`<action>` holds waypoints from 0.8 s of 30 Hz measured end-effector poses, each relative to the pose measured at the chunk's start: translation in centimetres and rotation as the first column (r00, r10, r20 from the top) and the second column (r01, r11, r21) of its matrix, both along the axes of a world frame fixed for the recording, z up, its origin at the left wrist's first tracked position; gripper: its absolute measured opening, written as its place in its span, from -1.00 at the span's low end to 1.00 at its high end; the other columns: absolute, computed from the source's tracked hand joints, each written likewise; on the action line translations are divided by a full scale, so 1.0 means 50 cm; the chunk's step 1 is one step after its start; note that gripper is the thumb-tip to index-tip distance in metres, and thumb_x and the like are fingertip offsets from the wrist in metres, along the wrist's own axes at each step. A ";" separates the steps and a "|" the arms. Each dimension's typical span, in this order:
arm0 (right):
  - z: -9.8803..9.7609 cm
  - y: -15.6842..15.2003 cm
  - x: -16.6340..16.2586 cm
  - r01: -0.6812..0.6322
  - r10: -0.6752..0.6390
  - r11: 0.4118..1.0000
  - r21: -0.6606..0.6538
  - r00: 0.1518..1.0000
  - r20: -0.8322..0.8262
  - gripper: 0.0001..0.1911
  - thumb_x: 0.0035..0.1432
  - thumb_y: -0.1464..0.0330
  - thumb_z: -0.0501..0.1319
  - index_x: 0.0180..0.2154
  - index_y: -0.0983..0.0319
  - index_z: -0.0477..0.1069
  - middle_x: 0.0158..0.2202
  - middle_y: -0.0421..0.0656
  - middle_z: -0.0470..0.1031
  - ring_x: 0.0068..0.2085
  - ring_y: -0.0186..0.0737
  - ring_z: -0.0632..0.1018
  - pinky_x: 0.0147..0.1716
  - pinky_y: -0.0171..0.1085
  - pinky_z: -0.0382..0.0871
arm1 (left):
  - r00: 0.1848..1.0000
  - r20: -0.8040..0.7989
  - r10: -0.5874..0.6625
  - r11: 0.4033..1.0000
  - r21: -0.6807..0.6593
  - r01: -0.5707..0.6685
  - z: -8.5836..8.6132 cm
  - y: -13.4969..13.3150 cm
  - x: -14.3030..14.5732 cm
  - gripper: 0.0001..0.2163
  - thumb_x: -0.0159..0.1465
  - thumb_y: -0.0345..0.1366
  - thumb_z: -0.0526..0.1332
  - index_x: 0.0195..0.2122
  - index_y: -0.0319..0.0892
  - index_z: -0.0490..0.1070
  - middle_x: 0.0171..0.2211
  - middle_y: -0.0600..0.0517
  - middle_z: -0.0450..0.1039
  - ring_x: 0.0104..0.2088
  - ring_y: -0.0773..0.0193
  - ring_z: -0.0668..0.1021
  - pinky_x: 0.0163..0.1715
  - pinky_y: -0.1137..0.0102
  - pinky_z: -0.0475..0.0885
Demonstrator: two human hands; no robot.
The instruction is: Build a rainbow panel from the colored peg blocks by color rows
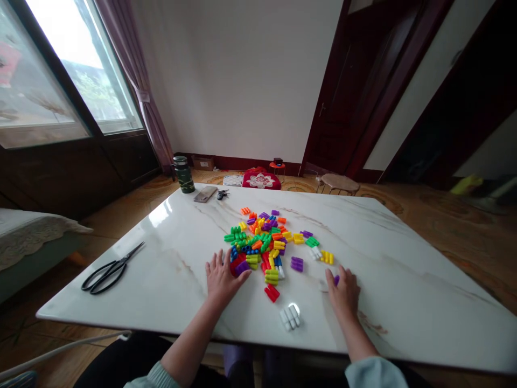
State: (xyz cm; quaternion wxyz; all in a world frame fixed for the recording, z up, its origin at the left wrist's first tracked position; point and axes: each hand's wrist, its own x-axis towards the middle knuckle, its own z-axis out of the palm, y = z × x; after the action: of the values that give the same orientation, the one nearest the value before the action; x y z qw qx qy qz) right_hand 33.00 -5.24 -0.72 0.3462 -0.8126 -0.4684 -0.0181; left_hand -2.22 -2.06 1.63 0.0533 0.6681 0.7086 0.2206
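Note:
A pile of colourful plastic building blocks (pixel 264 241), each looking like short rounded tubes joined side by side, lies in the middle of the table. My left hand (pixel 223 279) rests at the pile's left edge with fingers spread, its thumb beside a purple block (pixel 242 268); whether they touch I cannot tell. At the right, my right hand (pixel 346 292) is closed round a small purple block (pixel 336 280), mostly hidden by the thumb and fingers. Between the hands lie a white block (pixel 290 317), a red block (pixel 272 292) and another purple block (pixel 297 264).
Black-handled scissors (pixel 111 269) lie at the table's left. A camouflage-patterned flask (pixel 184 175), a phone (pixel 205 194) and keys (pixel 222 194) are at the far left corner. The white marbled table (pixel 404 280) extends to the right. A round stool (pixel 339 182) stands beyond it.

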 end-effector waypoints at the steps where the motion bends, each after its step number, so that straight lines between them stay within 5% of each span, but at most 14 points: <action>1: -0.002 0.019 -0.025 -0.049 0.050 0.998 0.036 0.998 -0.032 -0.29 0.20 -0.04 -0.11 0.11 0.34 0.32 0.16 0.27 0.29 0.23 0.32 0.24 0.11 0.30 0.11 | 0.999 0.012 -0.044 0.999 0.021 0.044 -0.002 0.005 0.008 -0.16 0.11 0.18 0.20 0.32 -0.20 0.09 0.32 -0.31 0.07 0.33 -0.19 0.11 0.27 -0.11 -0.01; 6: 0.030 0.086 -0.181 -0.322 0.377 0.915 0.243 0.896 -0.236 -0.27 0.18 -0.12 -0.04 0.15 0.26 0.29 0.13 0.14 0.38 0.16 0.13 0.39 0.12 0.13 0.26 | 0.968 0.061 -0.242 0.965 0.121 0.234 -0.006 0.023 0.027 -0.24 0.14 0.07 0.23 0.32 -0.09 0.08 0.32 -0.20 0.08 0.30 -0.11 0.21 0.27 -0.01 0.11; 10: 0.070 0.100 -0.211 -0.644 0.711 0.701 0.308 0.667 -0.224 -0.42 0.27 0.04 0.01 0.20 0.19 0.27 0.16 0.02 0.40 0.18 -0.07 0.41 0.14 -0.05 0.31 | 0.966 0.102 -0.236 0.965 0.144 0.220 -0.018 0.025 0.018 -0.22 0.14 0.09 0.22 0.31 -0.16 0.09 0.32 -0.25 0.08 0.30 -0.12 0.20 0.24 0.00 0.17; 12: 0.078 0.130 -0.172 -0.599 0.665 0.728 0.334 0.736 -0.130 -0.45 0.27 0.03 0.00 0.12 0.21 0.36 0.14 0.03 0.41 0.20 -0.05 0.38 0.19 -0.01 0.24 | 0.966 0.099 -0.237 0.964 0.150 0.221 -0.023 0.025 0.018 -0.22 0.13 0.10 0.23 0.31 -0.14 0.10 0.33 -0.23 0.07 0.31 -0.14 0.18 0.25 -0.03 0.16; 14: 0.075 0.182 -0.111 -0.417 0.474 0.838 0.353 0.876 -0.090 -0.38 0.24 -0.04 -0.06 0.03 0.27 0.43 0.11 0.10 0.42 0.18 0.01 0.38 0.20 0.05 0.19 | 0.968 0.090 -0.234 0.964 0.150 0.219 -0.024 0.025 0.022 -0.22 0.12 0.11 0.23 0.31 -0.13 0.10 0.33 -0.22 0.07 0.32 -0.15 0.18 0.26 -0.05 0.13; 18: 0.047 0.302 -0.008 -0.134 0.151 0.982 0.135 0.981 -0.124 -0.24 0.13 -0.17 -0.11 -0.01 0.25 0.45 0.05 0.14 0.45 0.14 0.14 0.40 0.15 0.20 0.17 | 0.971 0.082 -0.226 0.963 0.165 0.211 -0.028 0.026 0.028 -0.24 0.14 0.09 0.22 0.31 -0.13 0.10 0.32 -0.22 0.10 0.31 -0.14 0.20 0.27 -0.05 0.12; 21: 0.031 0.355 -0.002 -0.223 0.228 0.973 0.058 0.966 -0.123 -0.27 0.09 -0.19 -0.08 -0.02 0.16 0.46 0.04 0.05 0.48 0.13 0.11 0.42 0.15 0.22 0.15 | 0.971 0.084 -0.223 0.963 0.172 0.207 -0.033 0.026 0.028 -0.25 0.14 0.07 0.22 0.31 -0.11 0.12 0.32 -0.21 0.12 0.30 -0.13 0.22 0.27 -0.05 0.13; 24: 0.031 0.364 -0.043 -0.461 0.474 0.881 0.110 0.860 -0.191 -0.22 0.10 -0.22 -0.11 -0.04 0.19 0.50 0.03 0.03 0.51 0.12 0.04 0.45 0.19 0.08 0.20 | 0.972 0.084 -0.220 0.965 0.168 0.204 -0.034 0.025 0.027 -0.25 0.14 0.07 0.22 0.32 -0.10 0.12 0.33 -0.20 0.10 0.31 -0.13 0.21 0.28 -0.05 0.13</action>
State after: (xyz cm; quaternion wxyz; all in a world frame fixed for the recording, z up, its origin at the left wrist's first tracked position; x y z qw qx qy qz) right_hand 30.84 12.98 0.85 0.4124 -0.6611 -0.6112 0.1389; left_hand -0.89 -0.80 -0.07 0.0598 0.7301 0.6097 0.3028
